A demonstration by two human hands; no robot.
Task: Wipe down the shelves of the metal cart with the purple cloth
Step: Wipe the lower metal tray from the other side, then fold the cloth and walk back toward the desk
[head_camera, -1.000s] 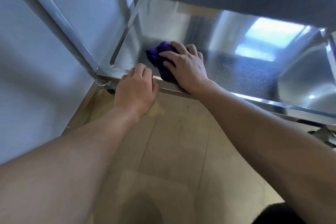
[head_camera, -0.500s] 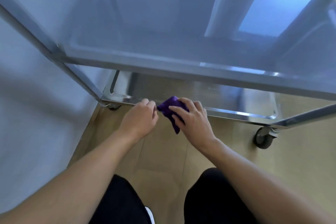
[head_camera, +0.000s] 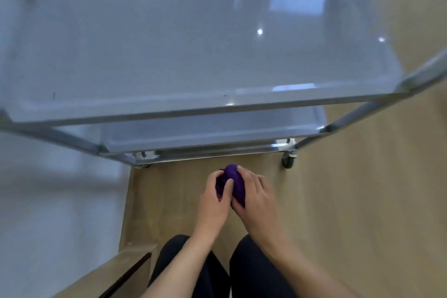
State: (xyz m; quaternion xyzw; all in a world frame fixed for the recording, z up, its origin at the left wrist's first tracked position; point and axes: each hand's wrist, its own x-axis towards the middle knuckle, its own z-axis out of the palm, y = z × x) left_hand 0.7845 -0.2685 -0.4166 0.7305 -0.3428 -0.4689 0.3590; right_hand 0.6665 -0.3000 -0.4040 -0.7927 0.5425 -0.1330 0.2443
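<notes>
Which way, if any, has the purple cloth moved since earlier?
Yes. The purple cloth left the bottom shelf, coming toward the person; left hand and right hand hold it.

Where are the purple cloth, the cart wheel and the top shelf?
purple cloth [head_camera: 235,176]: head view, on its bunched upper part.
cart wheel [head_camera: 288,161]: head view, on the dark caster.
top shelf [head_camera: 169,51]: head view, on the bare middle of its surface.
</notes>
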